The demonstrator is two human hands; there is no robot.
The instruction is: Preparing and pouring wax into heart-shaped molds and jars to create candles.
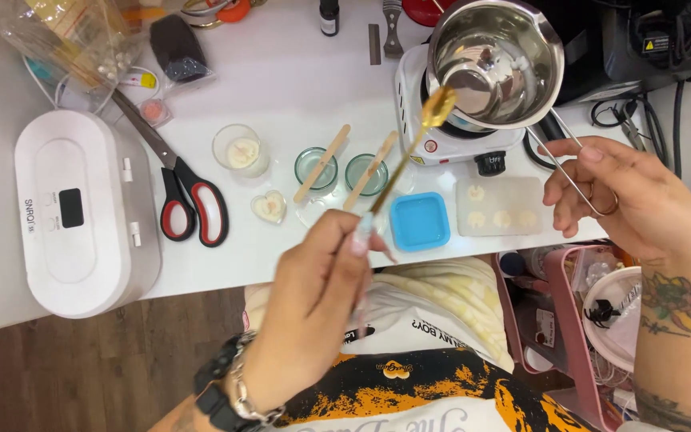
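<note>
Two hands work above a white desk. The left hand pinches a long thin wooden stick whose far tip is coated in amber liquid; the tip hangs over the rim of a shiny steel melting pot sitting on a small white electric hotplate at the far right. The right hand closes round the pot's thin wire handle.

Near the hotplate lie a square blue silicone mould and a clear tray of pale round wax pieces. Left of these stand two small green-tinted glass jars, each with a flat wooden stick resting across its mouth, then a heart-shaped glass holder and a round glass cup of cream wax. Red-and-black-handled scissors and a white rounded box lie further left.

The coated tip may well drip onto the hotplate or desk if it leaves the pot's rim. A tug on the wire handle could tip the pot, which looks perched rather than seated.
</note>
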